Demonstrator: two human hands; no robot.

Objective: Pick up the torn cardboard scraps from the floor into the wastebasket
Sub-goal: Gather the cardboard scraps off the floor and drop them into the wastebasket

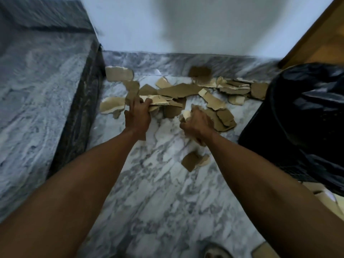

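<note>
Marble floor [160, 192] runs to a pale wall, and torn cardboard scraps [178, 90] lie strewn along its far edge. At the right stands the wastebasket [305, 118], lined with a black bag. Just left of the heap, the left hand [137, 116] has its fingers [147, 104] curled round a pale scrap [158, 102]. Beside it, the right hand [195, 125] is clenched on a bunch of scraps [187, 115]. One loose piece [193, 161] lies nearer on the floor.
</note>
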